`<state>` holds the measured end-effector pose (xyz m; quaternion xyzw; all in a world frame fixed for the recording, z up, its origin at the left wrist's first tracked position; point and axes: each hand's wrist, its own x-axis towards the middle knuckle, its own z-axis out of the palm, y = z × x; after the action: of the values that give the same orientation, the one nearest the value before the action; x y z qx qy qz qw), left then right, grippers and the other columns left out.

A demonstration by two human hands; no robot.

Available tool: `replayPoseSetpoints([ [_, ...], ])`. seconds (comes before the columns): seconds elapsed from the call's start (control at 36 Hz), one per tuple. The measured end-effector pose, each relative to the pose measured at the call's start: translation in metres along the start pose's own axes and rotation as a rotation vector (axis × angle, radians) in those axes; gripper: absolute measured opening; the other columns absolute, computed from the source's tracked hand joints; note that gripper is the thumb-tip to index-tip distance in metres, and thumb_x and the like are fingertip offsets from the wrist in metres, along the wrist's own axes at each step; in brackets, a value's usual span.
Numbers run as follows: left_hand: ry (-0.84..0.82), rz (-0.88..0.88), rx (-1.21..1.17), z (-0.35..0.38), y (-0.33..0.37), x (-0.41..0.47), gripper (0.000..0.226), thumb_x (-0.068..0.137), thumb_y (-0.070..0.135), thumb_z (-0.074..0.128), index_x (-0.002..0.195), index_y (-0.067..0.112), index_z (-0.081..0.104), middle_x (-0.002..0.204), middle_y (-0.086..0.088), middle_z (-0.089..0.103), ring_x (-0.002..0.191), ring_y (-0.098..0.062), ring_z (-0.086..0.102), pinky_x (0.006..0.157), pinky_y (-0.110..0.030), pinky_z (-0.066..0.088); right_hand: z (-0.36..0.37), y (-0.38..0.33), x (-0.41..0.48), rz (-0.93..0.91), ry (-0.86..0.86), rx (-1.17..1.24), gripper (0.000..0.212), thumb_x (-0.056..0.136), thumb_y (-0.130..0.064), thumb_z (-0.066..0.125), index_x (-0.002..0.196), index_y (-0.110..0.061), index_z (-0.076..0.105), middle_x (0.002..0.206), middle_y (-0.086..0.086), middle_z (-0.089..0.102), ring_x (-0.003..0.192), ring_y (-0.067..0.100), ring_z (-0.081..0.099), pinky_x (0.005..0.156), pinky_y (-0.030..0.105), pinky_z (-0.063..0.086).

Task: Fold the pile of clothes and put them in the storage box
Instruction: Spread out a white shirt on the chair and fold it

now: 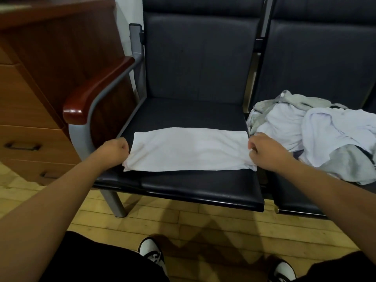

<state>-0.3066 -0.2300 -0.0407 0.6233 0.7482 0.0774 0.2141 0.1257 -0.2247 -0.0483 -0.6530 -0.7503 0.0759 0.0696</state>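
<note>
A white garment (189, 149), folded into a long flat band, lies across the black seat (183, 115) of the left chair. My left hand (115, 148) pinches its left end with curled fingers. At the band's right end, my right hand (264, 149) grips the cloth the same way. A loose pile of white and grey clothes (317, 135) is heaped on the seat to the right. No storage box is in view.
A wooden armrest (97, 88) on a grey metal frame flanks the left chair. Beside it stands a wooden drawer cabinet (30, 98). The floor is light wood; my two white shoes show at the bottom edge.
</note>
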Motion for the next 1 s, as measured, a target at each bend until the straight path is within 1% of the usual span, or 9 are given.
replayPoseSetpoints([
  [0.11, 0.09, -0.15, -0.084, 0.015, 0.014, 0.017, 0.049, 0.098, 0.043, 0.049, 0.073, 0.002, 0.056, 0.063, -0.01, 0.051, 0.063, -0.026, 0.053, 0.056, -0.031, 0.038, 0.02, -0.035, 0.007, -0.087, 0.027, 0.087, 0.028, 0.1, -0.028, 0.054, 0.126, -0.016, 0.056, 0.134, 0.005, 0.051, 0.12, 0.024, 0.053, 0.101, 0.031, 0.043],
  [0.17, 0.097, -0.19, -0.125, 0.023, 0.024, 0.024, 0.058, 0.096, 0.052, 0.05, 0.096, -0.005, 0.062, 0.088, -0.018, 0.062, 0.088, -0.034, 0.062, 0.069, -0.033, 0.042, 0.033, -0.052, 0.011, -0.177, -0.022, 0.103, 0.047, 0.101, -0.041, 0.05, 0.139, -0.014, 0.053, 0.148, 0.008, 0.046, 0.137, 0.028, 0.045, 0.116, 0.039, 0.035],
  [0.22, 0.07, -0.216, -0.114, 0.028, 0.037, 0.028, 0.073, 0.092, 0.057, 0.054, 0.132, -0.004, 0.05, 0.13, -0.021, 0.056, 0.12, -0.038, 0.053, 0.089, -0.038, 0.042, 0.042, -0.067, 0.014, -0.26, -0.071, 0.049, 0.068, 0.097, -0.063, 0.037, 0.148, -0.018, 0.046, 0.16, 0.009, 0.034, 0.148, 0.03, 0.031, 0.123, 0.042, 0.023],
  [0.28, -0.002, -0.212, -0.056, 0.031, 0.05, 0.028, 0.084, 0.087, 0.057, 0.062, 0.145, 0.002, 0.037, 0.148, -0.017, 0.042, 0.132, -0.035, 0.043, 0.103, -0.04, 0.038, 0.049, -0.08, 0.016, -0.316, -0.127, -0.01, 0.073, 0.095, -0.07, 0.028, 0.155, -0.028, 0.035, 0.167, 0.004, 0.02, 0.154, 0.026, 0.016, 0.126, 0.044, 0.01],
  [0.36, -0.082, -0.186, -0.046, 0.032, 0.057, 0.036, 0.077, 0.085, 0.044, 0.071, 0.142, 0.002, 0.041, 0.144, -0.016, 0.046, 0.128, -0.033, 0.047, 0.099, -0.036, 0.04, 0.06, -0.087, 0.018, -0.333, -0.219, -0.022, 0.086, 0.082, -0.078, 0.011, 0.157, -0.039, 0.023, 0.17, -0.001, 0.005, 0.156, 0.019, -0.001, 0.125, 0.044, -0.004],
  [0.67, -0.002, -0.295, -0.207, 0.009, 0.029, 0.047, 0.059, 0.095, 0.032, 0.062, 0.14, -0.003, 0.045, 0.14, -0.02, 0.05, 0.126, -0.037, 0.048, 0.098, -0.038, 0.039, 0.076, -0.107, 0.031, -0.377, -0.245, -0.011, 0.087, 0.08, -0.078, -0.003, 0.159, -0.042, 0.01, 0.168, -0.005, -0.013, 0.154, 0.014, -0.017, 0.125, 0.042, -0.012],
  [0.81, 0.042, -0.385, -0.462, -0.01, 0.042, 0.044, 0.06, 0.09, 0.033, 0.069, 0.139, 0.004, 0.048, 0.132, -0.017, 0.056, 0.119, -0.038, 0.053, 0.097, -0.045, 0.043, 0.082, -0.137, 0.033, -0.364, -0.247, 0.066, 0.066, 0.101, -0.064, 0.026, 0.16, -0.035, 0.016, 0.169, -0.003, -0.009, 0.155, 0.018, -0.014, 0.124, 0.046, -0.012],
  [0.89, 0.102, -0.247, -0.515, -0.014, 0.072, 0.041, 0.054, 0.089, 0.03, 0.07, 0.135, 0.008, 0.052, 0.124, -0.014, 0.058, 0.109, -0.033, 0.056, 0.089, -0.042, 0.046, 0.079, -0.148, 0.041, -0.251, -0.301, 0.298, 0.052, 0.105, -0.051, 0.037, 0.153, -0.032, 0.037, 0.169, -0.007, 0.01, 0.156, 0.015, -0.003, 0.125, 0.045, -0.007],
  [1.0, 0.123, 0.035, -0.533, -0.009, 0.122, 0.032, 0.045, 0.089, 0.022, 0.068, 0.132, 0.015, 0.053, 0.114, -0.003, 0.055, 0.096, -0.022, 0.054, 0.082, -0.033, 0.046, 0.063, -0.137, 0.049, 0.071, -0.288, 1.119, 0.03, 0.101, -0.038, 0.055, 0.119, -0.022, 0.071, 0.131, -0.002, 0.067, 0.128, 0.016, 0.057, 0.116, 0.037, 0.035],
])
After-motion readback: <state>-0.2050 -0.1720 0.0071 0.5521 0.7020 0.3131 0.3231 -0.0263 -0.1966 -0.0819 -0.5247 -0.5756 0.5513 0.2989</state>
